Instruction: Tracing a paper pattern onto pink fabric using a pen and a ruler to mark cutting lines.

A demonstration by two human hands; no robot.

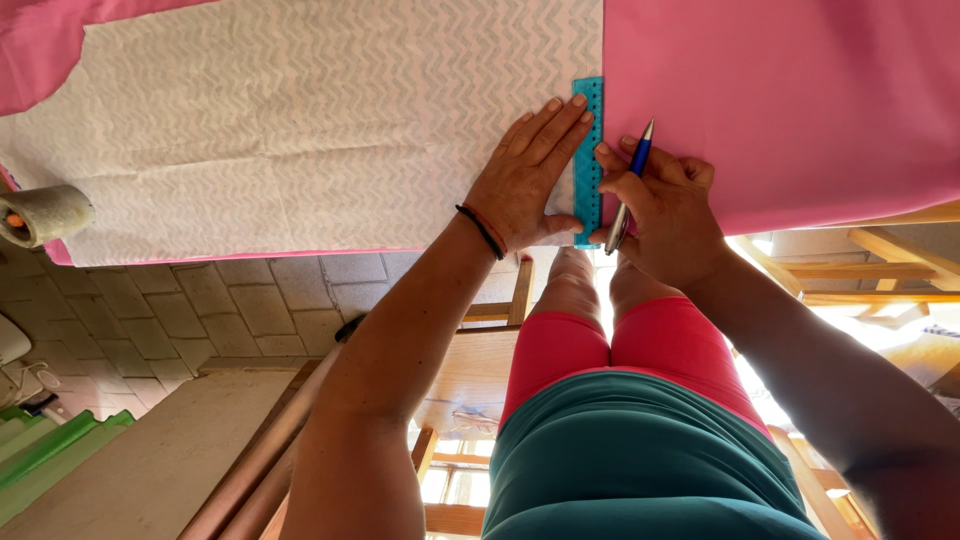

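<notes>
My left hand [528, 172] lies flat, fingers spread, pressing a turquoise ruler [589, 130] onto a white fabric with a grey zigzag pattern [300, 130]. The ruler runs along the edge of a pink fabric [780, 100]. My right hand [668, 210] grips a blue and silver pen [630, 185] right beside the ruler, at the pink fabric's edge. A black and red band circles my left wrist.
A roll of pale material [45, 213] lies at the left edge of the fabric. Below are a tiled floor [200, 310], wooden furniture frames [870, 270], a green object [45, 450] at bottom left, and my legs in pink shorts [620, 350].
</notes>
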